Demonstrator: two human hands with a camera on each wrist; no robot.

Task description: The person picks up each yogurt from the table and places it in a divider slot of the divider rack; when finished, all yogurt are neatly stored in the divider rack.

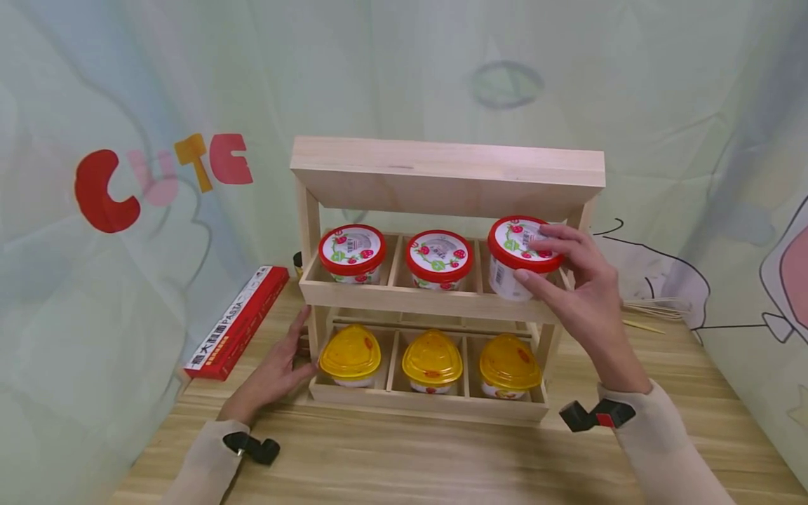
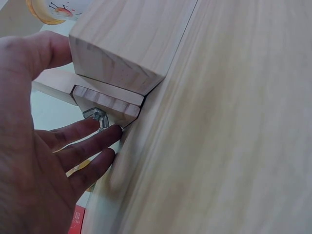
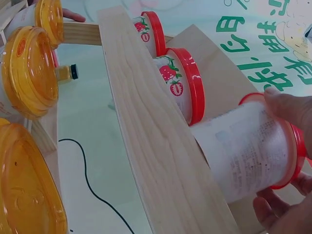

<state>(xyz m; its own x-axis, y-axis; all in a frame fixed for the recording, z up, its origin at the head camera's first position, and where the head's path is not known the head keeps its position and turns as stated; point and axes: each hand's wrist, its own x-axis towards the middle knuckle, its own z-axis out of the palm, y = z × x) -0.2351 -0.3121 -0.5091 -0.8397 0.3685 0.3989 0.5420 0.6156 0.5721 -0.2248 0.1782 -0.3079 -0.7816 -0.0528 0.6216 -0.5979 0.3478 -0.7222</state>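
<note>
My right hand (image 1: 587, 284) holds a white tub with a red-rimmed strawberry lid (image 1: 514, 242), thumb at the near side and fingers over the lid. In the right wrist view this tub (image 3: 243, 151) tilts at the front board of the upper tier's right compartment. Two matching strawberry tubs, a left one (image 1: 352, 249) and a middle one (image 1: 440, 256), sit in the other upper compartments of the wooden shelf (image 1: 442, 165). My left hand (image 1: 271, 375) touches the shelf's left side near the lower tier, its fingertips by a bolt (image 2: 97, 116) in the left wrist view.
Three tubs with yellow lids (image 1: 432, 356) fill the lower compartments. A red pasta box (image 1: 240, 322) lies left of the shelf, with a small dark-capped jar (image 1: 298, 261) behind. A wire whisk (image 1: 656, 307) lies at the right. Printed curtains (image 1: 442, 70) hang around the wooden table (image 1: 404, 456).
</note>
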